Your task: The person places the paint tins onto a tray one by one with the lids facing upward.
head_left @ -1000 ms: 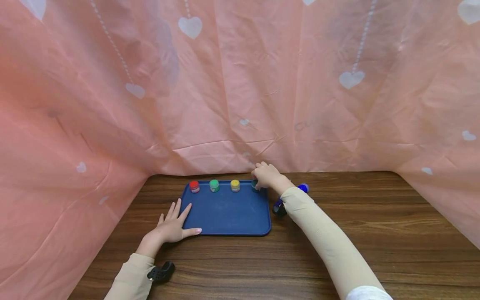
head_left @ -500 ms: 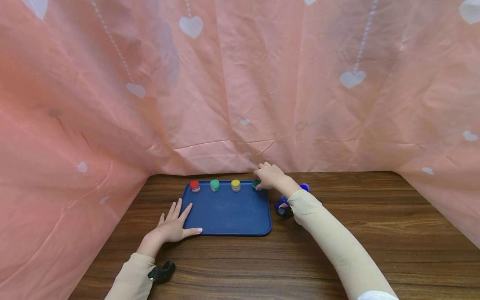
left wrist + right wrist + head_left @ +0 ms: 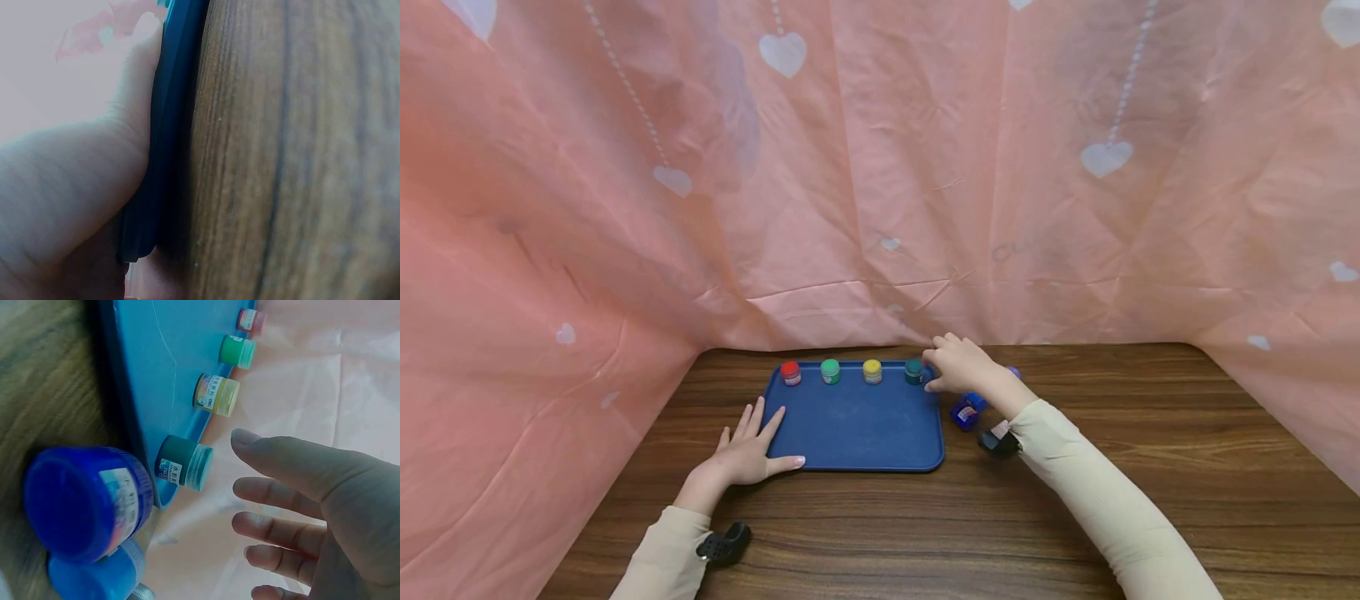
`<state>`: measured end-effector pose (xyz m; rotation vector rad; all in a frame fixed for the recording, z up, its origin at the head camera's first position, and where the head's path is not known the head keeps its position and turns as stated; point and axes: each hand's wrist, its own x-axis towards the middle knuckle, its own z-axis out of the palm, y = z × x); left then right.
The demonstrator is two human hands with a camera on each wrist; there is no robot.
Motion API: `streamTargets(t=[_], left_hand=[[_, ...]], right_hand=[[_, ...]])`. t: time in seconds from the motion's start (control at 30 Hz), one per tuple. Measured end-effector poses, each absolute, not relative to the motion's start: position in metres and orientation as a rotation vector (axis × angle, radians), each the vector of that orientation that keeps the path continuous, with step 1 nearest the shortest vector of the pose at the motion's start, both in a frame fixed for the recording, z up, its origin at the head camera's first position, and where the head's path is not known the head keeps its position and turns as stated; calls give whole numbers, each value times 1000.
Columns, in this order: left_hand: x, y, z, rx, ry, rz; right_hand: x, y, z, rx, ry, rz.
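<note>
A blue tray [image 3: 853, 429] lies on the table with a row of small paint jars along its far edge: a red jar [image 3: 790, 373], a green jar [image 3: 830, 372], a yellow jar [image 3: 872, 372] and a dark green jar [image 3: 913, 372]. My left hand [image 3: 745, 454] rests spread over the tray's left edge, the thumb at its near rim. Just right of the dark green jar hovers my right hand [image 3: 961, 364]. In the right wrist view a gap separates its loosely extended fingers [image 3: 275, 528] from that jar, and they hold nothing.
Right of the tray, a dark blue jar [image 3: 964, 415] and a lighter blue jar [image 3: 94, 575] stand close together under the right forearm. A purplish-blue lid [image 3: 1014, 372] shows behind the wrist. Pink curtain [image 3: 880, 208] hangs beyond the wooden table [image 3: 865, 533].
My right hand has let go of the dark green jar at the tray's far right corner and moved right. The left hand stays put.
</note>
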<state>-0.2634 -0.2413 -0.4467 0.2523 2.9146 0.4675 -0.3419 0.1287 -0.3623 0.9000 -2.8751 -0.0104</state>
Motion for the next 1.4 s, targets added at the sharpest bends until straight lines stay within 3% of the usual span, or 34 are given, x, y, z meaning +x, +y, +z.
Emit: streamTargets(t=[0.63, 1.4], left_hand=[[-262, -237, -442, 271, 2898, 476], [-264, -241, -445, 243, 2901, 438]], right_hand=[[-297, 169, -368, 758, -2849, 9], [-296, 160, -385, 692, -2941, 37]])
